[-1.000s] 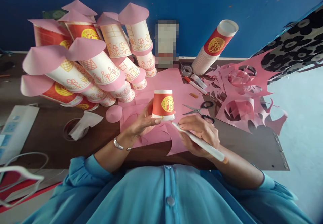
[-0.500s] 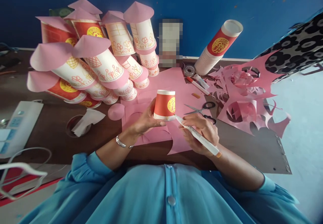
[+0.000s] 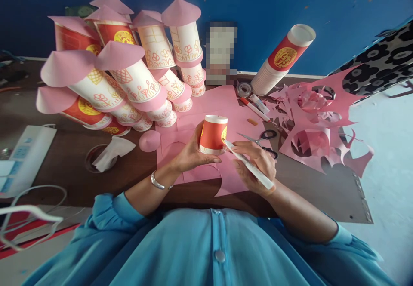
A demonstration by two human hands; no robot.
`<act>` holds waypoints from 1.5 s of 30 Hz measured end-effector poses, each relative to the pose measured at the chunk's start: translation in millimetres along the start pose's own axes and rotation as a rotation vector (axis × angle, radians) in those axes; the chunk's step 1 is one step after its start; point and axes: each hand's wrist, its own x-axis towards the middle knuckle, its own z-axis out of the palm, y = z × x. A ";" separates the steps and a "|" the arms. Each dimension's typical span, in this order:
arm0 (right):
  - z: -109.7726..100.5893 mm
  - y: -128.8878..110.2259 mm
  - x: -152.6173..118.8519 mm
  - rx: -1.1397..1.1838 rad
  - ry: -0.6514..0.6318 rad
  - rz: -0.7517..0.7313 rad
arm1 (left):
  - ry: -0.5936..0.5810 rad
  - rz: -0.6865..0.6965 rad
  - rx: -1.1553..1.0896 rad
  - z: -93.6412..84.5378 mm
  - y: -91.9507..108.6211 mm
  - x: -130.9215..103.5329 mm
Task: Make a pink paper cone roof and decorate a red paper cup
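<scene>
My left hand grips a red and white paper cup, held upside down with its base up and a yellow emblem on its right side. A white marker pen is pinched in my right hand, its tip at the cup's lower right side; whether the tip touches cannot be made out. Both hands are above pink paper sheets spread on the dark table. Just past my right hand lie scissors with black handles, open on the pink paper.
Several cup towers with pink cone roofs stand at the left. A tilted stack of paper cups rises at the back right, beside a tape roll. Cut pink scraps cover the right side. A power strip lies far left.
The cup has turned slightly in my left hand, so its emblem sits nearer the right edge. The pen has shifted and tilted with my right hand. The whole view has moved a little.
</scene>
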 end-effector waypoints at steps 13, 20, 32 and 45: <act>0.7 5.6 -0.3 -0.036 0.048 0.001 | -0.002 -0.007 -0.125 -16.8 -7.7 -6.5; -2.9 -3.9 4.9 0.001 0.029 -0.008 | 0.046 0.019 -0.115 -20.9 -14.9 -5.9; 0.0 -9.4 11.0 -0.011 -0.035 -0.099 | 0.036 -0.041 -0.051 -17.2 -14.2 -7.5; 1.6 -9.4 9.6 -0.026 -0.050 -0.096 | 0.036 -0.029 -0.027 -16.9 -11.0 -6.7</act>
